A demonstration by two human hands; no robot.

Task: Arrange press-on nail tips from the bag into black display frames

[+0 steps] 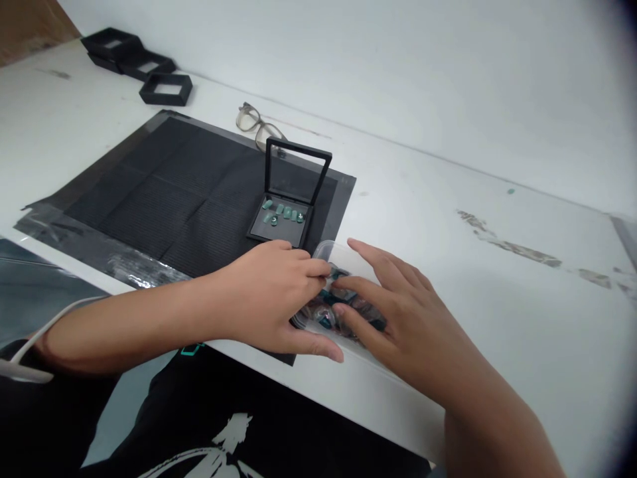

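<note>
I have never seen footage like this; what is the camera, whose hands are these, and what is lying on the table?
One camera, worn on a person's head, looks down at their two bare hands. Both the left hand and the right hand reach into a clear plastic container of small dark and teal pieces; whether either grips a piece is hidden. Behind it, on a black mat, stands an open black display case holding small teal pieces. Farther back lie clear-framed glasses and empty black square frames on the white table.

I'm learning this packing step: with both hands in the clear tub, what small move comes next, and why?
Probably lift one green piece out of the tub with the left hand and carry it to the open black case. Both hands' fingertips meet over the pieces there, right hand steadying, and the case already holds a row of similar pieces.
</note>
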